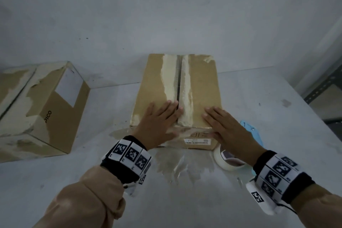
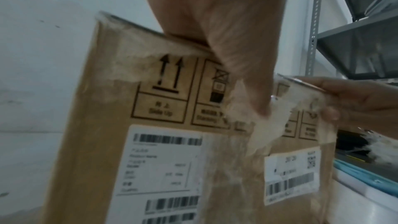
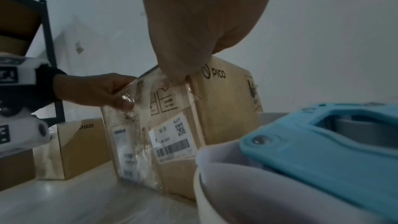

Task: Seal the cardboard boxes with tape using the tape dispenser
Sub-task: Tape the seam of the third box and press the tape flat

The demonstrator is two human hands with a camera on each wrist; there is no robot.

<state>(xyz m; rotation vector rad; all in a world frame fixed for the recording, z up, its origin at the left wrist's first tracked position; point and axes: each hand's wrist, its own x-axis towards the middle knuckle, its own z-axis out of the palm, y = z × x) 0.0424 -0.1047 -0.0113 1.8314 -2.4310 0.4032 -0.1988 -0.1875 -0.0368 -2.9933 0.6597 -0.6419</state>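
A grey-white table point(image 1: 185, 209) is seen against a pale, marked wall point(image 1: 166, 15), and its top is scuffed and dull. A cardboard box point(image 1: 157, 87) stands in the middle of the table, near the wall, with its two top flaps closed and a dark gap left between them. Torn pale strips are seen on both sides of this gap. The left hand point(image 1: 161, 124) is laid flat on the near left part of the lid, with the fingers straight and the thumb over the front edge. The right hand point(image 1: 222, 126) is laid flat on the near right part in the same way. Nothing is held by either hand. A wide piece of clear tape point(image 1: 177, 168) hangs down the front of the box and spreads on the table. The blue tape dispenser point(image 1: 259, 135) with its pale roll point(image 1: 220, 161) lies on the table just beside the box, under the right wrist. A second box point(image 1: 46, 109) lies tilted at the left, well apart. A grey metal shelf point(image 1: 325, 83) is seen at the right edge of the room.
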